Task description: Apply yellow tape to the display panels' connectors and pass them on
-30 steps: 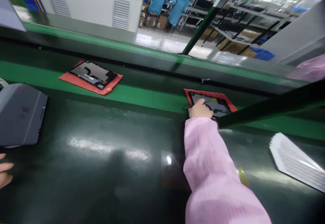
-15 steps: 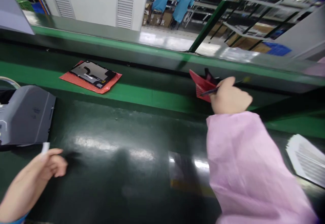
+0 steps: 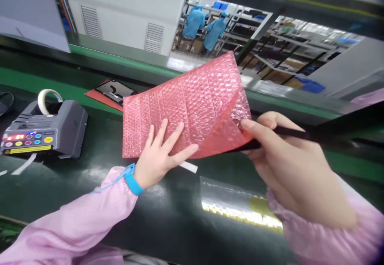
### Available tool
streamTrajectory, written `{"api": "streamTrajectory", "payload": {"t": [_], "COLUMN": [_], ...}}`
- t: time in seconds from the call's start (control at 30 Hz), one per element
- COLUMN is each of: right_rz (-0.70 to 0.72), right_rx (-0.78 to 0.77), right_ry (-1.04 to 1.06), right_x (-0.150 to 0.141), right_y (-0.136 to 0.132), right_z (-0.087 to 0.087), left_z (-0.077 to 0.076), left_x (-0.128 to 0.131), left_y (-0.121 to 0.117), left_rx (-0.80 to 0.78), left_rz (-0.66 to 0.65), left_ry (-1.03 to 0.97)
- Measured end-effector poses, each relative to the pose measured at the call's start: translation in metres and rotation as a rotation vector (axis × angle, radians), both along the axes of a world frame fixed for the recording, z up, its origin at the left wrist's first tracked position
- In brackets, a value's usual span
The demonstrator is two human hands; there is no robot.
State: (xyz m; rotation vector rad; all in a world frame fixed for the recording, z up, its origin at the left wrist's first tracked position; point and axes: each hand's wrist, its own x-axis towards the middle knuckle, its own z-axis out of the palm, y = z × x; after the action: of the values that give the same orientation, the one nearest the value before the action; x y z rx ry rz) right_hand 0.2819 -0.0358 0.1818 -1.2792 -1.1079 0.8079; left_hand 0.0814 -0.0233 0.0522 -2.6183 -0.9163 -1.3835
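red bubble wrap point(image 3: 186, 101) is pinched at its right end in the nearly closed right hand point(image 3: 295, 169); the left hand point(image 3: 156, 159) is laid against it, spread wide.

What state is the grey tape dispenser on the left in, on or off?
On: red digits glow on the front display of the grey tape dispenser.

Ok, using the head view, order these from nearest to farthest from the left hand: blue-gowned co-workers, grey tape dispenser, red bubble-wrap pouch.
1. Red bubble-wrap pouch: touching the left hand, under its spread fingers.
2. Grey tape dispenser: off to the left.
3. Blue-gowned co-workers: far background.
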Motion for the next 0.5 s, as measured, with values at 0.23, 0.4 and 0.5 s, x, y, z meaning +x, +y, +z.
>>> {"api": "streamTrajectory", "payload": {"t": [0.23,0.4,0.5], "right_rz": [0.179,0.352,0.434], "right_rx": [0.238,0.204,0.105], "right_ry": [-0.105,-0.023,0.083], "right_x": [-0.008,-0.005,-0.006], "right_y": [-0.058,-0.070,-0.069], "right_z": [-0.027,-0.073,-0.104], "left_z": [0.001,-0.022,-0.051], "left_x": [-0.031,-0.041,-0.049], "left_y": [-0.035,-0.043,-0.046], "left_rx": [-0.515,-0.938,-1.029], "left_rz": [-0.047,-0.130,-0.035], "left_ry": [-0.604,-0.906,-0.920]}}
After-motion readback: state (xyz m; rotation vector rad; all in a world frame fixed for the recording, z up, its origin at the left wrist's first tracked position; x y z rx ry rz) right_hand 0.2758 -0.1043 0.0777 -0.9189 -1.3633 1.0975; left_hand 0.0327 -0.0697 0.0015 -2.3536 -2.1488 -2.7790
